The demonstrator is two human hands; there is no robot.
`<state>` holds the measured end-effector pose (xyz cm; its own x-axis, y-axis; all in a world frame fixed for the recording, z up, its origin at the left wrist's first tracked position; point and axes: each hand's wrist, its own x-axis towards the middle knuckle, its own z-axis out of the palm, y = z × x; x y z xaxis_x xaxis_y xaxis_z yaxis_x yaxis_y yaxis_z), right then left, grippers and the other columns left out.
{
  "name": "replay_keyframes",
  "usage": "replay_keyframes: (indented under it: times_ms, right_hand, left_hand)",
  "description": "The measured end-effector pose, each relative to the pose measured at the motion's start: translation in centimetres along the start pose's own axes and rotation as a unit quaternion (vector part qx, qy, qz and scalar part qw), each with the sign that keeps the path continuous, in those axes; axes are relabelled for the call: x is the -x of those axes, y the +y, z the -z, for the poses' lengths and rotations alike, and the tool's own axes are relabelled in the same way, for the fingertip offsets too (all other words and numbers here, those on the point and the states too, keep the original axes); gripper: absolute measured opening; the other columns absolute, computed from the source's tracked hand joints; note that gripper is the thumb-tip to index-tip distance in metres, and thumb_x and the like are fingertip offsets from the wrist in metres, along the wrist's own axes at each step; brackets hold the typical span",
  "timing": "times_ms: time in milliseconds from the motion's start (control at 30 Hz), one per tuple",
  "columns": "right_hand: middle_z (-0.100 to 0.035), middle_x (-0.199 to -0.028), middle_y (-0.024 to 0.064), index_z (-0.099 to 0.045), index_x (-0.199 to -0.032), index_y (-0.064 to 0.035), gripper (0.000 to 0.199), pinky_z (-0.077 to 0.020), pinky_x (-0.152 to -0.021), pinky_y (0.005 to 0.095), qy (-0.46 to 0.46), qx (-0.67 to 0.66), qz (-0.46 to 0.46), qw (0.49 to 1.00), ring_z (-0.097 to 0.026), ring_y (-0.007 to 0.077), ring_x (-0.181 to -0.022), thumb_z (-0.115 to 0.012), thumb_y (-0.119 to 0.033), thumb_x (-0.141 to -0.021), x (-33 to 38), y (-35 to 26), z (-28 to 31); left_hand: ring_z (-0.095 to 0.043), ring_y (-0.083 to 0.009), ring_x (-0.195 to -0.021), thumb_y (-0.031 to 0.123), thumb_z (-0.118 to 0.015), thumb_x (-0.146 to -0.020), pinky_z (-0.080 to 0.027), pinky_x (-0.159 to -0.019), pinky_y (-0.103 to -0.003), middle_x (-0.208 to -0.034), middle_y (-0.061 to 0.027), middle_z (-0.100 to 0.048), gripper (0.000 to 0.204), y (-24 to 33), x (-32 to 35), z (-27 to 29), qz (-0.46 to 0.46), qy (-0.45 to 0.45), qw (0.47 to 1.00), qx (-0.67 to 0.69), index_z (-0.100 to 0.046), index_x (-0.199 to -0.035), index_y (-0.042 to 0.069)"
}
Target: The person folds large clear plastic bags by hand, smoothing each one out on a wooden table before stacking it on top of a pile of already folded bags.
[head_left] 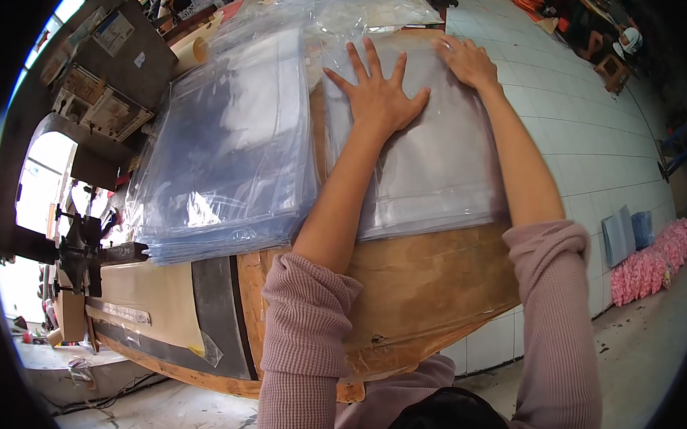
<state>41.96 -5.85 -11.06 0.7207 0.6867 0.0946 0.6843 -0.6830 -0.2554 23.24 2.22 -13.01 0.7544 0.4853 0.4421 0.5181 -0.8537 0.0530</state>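
Note:
A stack of clear plastic sheets (433,164) lies on the right part of the wooden table. My left hand (384,98) presses flat on its upper part, fingers spread wide. At the stack's far right corner, my right hand (471,63) has its fingers bent together on the plastic sheet's edge; their tips are partly hidden. To the left rests a thicker pile of bluish clear plastic sheets (233,143), glossy and slightly uneven along its near edge.
The brown table's front edge (431,280) curves close to me. A dark metal vise (81,253) stands at the left, near a ruler (125,312). More clear plastic (350,7) covers the far end. Pink bundles (652,266) sit on the floor at right, and a person (627,42) is far right.

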Motion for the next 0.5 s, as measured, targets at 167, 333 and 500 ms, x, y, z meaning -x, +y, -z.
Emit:
replay_keyframes:
  times_ms: [167, 333, 500]
  right_hand:
    - [-0.039, -0.136, 0.0135, -0.036, -0.136, -0.0317, 0.07, -0.0285, -0.102, 0.048, 0.044, -0.046, 0.0, 0.998, -0.038, 0.0332, -0.125, -0.028, -0.073, -0.08, -0.2, 1.4, -0.1]
    - [-0.046, -0.13, 0.0153, -0.041, -0.132, -0.0339, 0.068, -0.0327, -0.1, 0.0434, 0.053, -0.1, 0.037, 0.993, -0.042, 0.0322, -0.122, -0.03, -0.074, -0.078, -1.0, 2.3, -1.0]
    - [-0.05, -0.123, 0.0199, -0.043, -0.132, -0.0307, 0.07, -0.0334, -0.099, 0.0442, 0.047, -0.084, 0.027, 0.995, -0.045, 0.0343, -0.119, -0.032, -0.074, -0.078, -0.6, 1.4, -0.8]
  left_hand:
    - [0.008, -0.0441, -0.135, 0.069, -0.036, -0.078, 0.008, -0.089, -0.076, -0.148, -0.0212, -0.004, 0.075, 0.4, -0.1, -0.1, 0.0, 0.01, 1.0, 0.02, -0.031, -0.14, 0.026]
    - [-0.001, -0.0448, -0.135, 0.063, -0.037, -0.081, 0.005, -0.09, -0.076, -0.147, -0.0216, -0.011, 0.068, 0.3, 0.3, -0.2, -0.017, 0.057, 0.998, 0.007, -0.035, -0.138, 0.024]
    - [-0.012, -0.0444, -0.134, 0.058, -0.038, -0.084, 0.001, -0.093, -0.074, -0.144, -0.0239, -0.019, 0.066, 1.4, 2.3, 1.5, -0.129, 0.052, 0.99, -0.014, -0.039, -0.135, 0.016]
